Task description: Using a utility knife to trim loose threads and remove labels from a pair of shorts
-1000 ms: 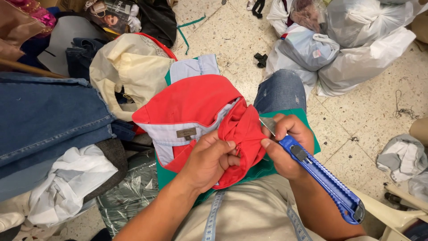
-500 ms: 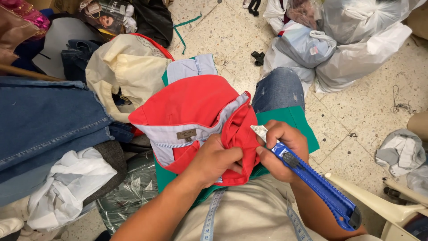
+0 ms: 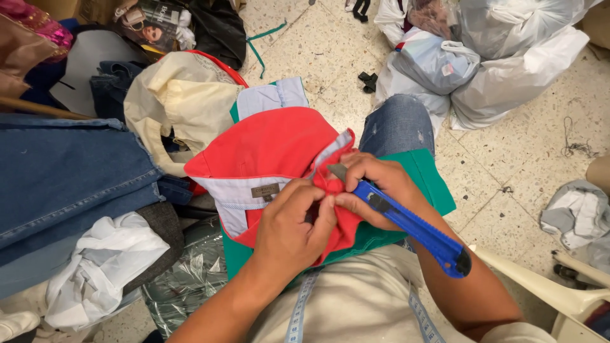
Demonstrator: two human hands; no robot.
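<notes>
The red garment [image 3: 267, 149] lies across the person's lap at the centre of the view, its pale blue striped inner band with a small sewn label turned up toward the camera. The left hand [image 3: 293, 228] comes in from 6 o'clock and is closed in a pinch on a bunched fold of the red cloth, fingers pressed together over the fabric. The right hand [image 3: 381, 190] sits just to the 3 o'clock side of it, touching the same fold; it is wrapped shut around a blue utility knife [image 3: 406, 225], whose handle runs out toward 4 o'clock while the short grey blade tip points toward 10 o'clock and meets the red cloth near the striped band. So the garment is directly under and between both hands — most of it spreading away toward 11 o'clock.

Beneath the red garment a green cloth [image 3: 429, 174] shows at 3 o'clock, over a knee in blue jeans [image 3: 397, 124]. A measuring tape [image 3: 298, 314] hangs down the person's beige shirt at 6 o'clock.

On the speckled floor [image 3: 527, 159], white plastic bags [image 3: 508, 70] sit at 1 o'clock, a cream bag [image 3: 178, 105] at 10 o'clock, folded denim [image 3: 63, 171] at 9 o'clock and a white crumpled cloth [image 3: 101, 267] at 8 o'clock — well apart from the hands.
</notes>
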